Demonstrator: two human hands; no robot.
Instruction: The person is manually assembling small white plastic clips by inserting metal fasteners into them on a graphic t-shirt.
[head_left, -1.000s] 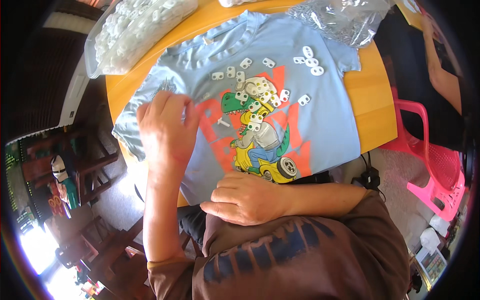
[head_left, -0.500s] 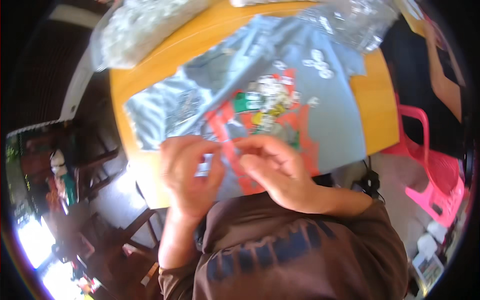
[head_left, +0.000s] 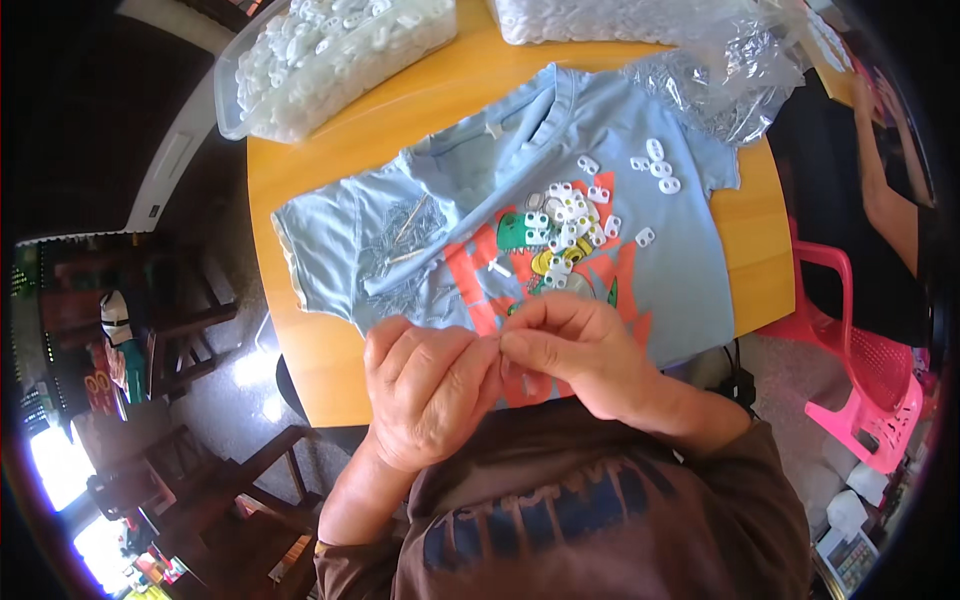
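Note:
My left hand (head_left: pixel 428 385) and my right hand (head_left: pixel 578 350) meet at their fingertips over the near edge of a light blue T-shirt (head_left: pixel 680 270). Both are closed in a pinch; whatever they grip is too small or too covered to name. Just beyond them, small white plastic pieces with two holes (head_left: pixel 570 210) lie heaped on the shirt's red and green print. A separate small white piece (head_left: pixel 498 267) rests left of the heap. Thin metal wire pieces (head_left: pixel 395 250) are spread on the shirt's left part, with two thin sticks (head_left: pixel 408 220) among them.
A clear tub (head_left: pixel 235 110) full of white pieces stands at the far left of the yellow table (head_left: pixel 335 390). Another filled container (head_left: pixel 580 25) and a clear bag of shiny metal bits (head_left: pixel 735 85) are at the back. A pink chair (head_left: pixel 870 340) and another person's arm (head_left: pixel 885 190) are on the right.
My hands were apart, with a white piece in the left one. They have come together at the fingertips, the left moving right, and that white piece no longer shows.

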